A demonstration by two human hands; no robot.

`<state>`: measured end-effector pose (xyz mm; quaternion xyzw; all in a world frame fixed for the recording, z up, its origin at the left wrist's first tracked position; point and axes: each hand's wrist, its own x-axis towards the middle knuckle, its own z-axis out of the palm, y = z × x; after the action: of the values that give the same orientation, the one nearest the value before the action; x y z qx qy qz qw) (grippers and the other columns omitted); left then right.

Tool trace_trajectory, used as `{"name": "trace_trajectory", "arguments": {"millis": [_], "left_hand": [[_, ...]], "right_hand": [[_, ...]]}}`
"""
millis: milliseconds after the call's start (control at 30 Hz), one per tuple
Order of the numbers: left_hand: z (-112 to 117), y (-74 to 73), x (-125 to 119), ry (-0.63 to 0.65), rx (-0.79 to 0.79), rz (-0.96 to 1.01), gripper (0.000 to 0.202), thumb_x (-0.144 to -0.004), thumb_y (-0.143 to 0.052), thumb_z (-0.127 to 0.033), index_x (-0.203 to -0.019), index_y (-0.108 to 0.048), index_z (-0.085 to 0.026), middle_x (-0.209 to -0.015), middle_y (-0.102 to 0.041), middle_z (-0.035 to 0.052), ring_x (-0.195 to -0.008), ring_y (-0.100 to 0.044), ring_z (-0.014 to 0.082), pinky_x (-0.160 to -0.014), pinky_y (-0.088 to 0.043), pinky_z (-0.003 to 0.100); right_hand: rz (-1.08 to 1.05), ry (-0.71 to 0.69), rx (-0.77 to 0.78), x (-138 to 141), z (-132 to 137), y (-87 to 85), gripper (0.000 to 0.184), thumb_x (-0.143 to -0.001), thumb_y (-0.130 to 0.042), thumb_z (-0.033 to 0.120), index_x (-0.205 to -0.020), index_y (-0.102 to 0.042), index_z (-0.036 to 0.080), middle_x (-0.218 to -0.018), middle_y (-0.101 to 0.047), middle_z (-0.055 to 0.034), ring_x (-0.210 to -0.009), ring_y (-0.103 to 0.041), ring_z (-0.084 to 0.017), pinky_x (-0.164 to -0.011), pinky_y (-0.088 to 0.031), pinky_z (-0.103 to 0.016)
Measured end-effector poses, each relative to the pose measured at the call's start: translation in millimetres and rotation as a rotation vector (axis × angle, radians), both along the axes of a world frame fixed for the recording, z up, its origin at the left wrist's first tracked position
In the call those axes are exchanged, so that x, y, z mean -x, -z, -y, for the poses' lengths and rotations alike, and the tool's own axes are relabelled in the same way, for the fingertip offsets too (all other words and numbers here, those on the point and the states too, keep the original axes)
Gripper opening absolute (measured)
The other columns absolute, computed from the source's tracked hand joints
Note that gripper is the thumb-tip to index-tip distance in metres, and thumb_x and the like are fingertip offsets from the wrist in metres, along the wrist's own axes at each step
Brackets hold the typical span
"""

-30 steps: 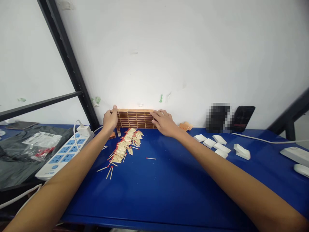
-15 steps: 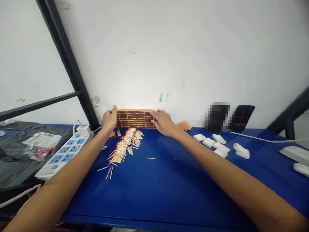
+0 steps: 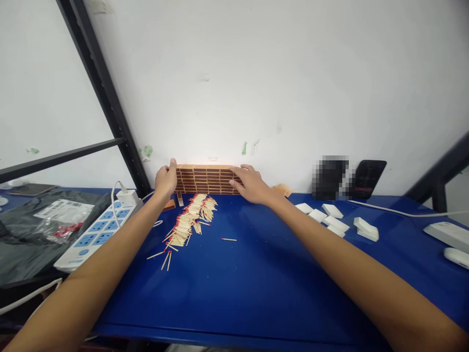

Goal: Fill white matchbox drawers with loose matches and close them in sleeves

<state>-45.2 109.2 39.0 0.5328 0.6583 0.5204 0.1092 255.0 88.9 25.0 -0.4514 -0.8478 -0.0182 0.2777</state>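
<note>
A low brown wall of stacked matchbox sleeves (image 3: 205,179) stands against the white wall at the back of the blue table (image 3: 238,288). My left hand (image 3: 166,180) grips its left end, thumb on top. My right hand (image 3: 251,185) lies on its right end with fingers spread along the face. In front of the stack lies a heap of red-tipped matches (image 3: 188,221), with a few loose ones trailing toward me and a single match (image 3: 229,239) apart on the right.
A white and blue power strip (image 3: 93,234) lies left of the matches, beside a grey plastic bag (image 3: 32,230). Several white box trays (image 3: 337,222) lie at the right. A dark phone (image 3: 369,178) leans on the wall. A black shelf strut (image 3: 106,102) rises at left.
Both hands stay on the ends of the stack; my right hand has lifted slightly and shifted a little to the right. Nothing else has moved.
</note>
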Motion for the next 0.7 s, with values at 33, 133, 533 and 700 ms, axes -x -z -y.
{"name": "trace_trajectory", "arguments": {"millis": [33, 133, 533, 700], "left_hand": [[-1, 0.1, 0, 0.001, 0.002, -0.001, 0.072, -0.094, -0.03, -0.081, -0.088, -0.065, -0.018, -0.095, -0.073, 0.0163, -0.099, -0.068, 0.0364, -0.092, -0.05, 0.045], [-1, -1.1, -1, -0.041, 0.001, 0.01, 0.07, -0.096, -0.033, -0.077, -0.105, -0.068, -0.016, -0.113, -0.073, 0.0192, -0.112, -0.066, 0.0387, -0.102, -0.048, 0.049], [68, -21.4, -3, 0.402, -0.109, -0.624, 0.033, -0.095, -0.057, -0.041, -0.113, -0.076, -0.02, -0.111, -0.077, 0.0101, -0.1, -0.07, 0.0289, -0.096, -0.053, 0.042], [49, -4.0, 28, 0.155, -0.017, -0.972, 0.05, -0.089, -0.063, -0.039, -0.133, -0.066, -0.015, -0.116, -0.073, 0.0197, -0.119, -0.061, 0.0426, -0.103, -0.046, 0.053]], "right_hand": [[-0.009, -0.005, 0.0, -1, 0, -1.2, 0.05, -0.104, -0.042, 0.036, -0.151, -0.051, 0.02, -0.155, -0.055, -0.0141, -0.147, -0.037, -0.039, -0.115, -0.037, -0.063], [-0.046, -0.008, -0.038, -3, -1, -7.9, 0.044, -0.103, -0.046, 0.035, -0.142, -0.06, 0.022, -0.146, -0.062, -0.014, -0.143, -0.042, -0.038, -0.111, -0.041, -0.062], [-0.05, 0.241, 0.185, -101, 26, -17.8, 0.029, -0.092, -0.058, 0.041, -0.092, -0.077, 0.019, -0.088, -0.078, -0.0092, -0.08, -0.069, -0.023, -0.071, -0.051, -0.034], [0.044, 0.216, 0.224, -115, 53, 11.2, 0.031, -0.095, -0.053, 0.043, -0.089, -0.074, 0.021, -0.087, -0.077, -0.0072, -0.074, -0.067, -0.021, -0.069, -0.049, -0.033]]}}
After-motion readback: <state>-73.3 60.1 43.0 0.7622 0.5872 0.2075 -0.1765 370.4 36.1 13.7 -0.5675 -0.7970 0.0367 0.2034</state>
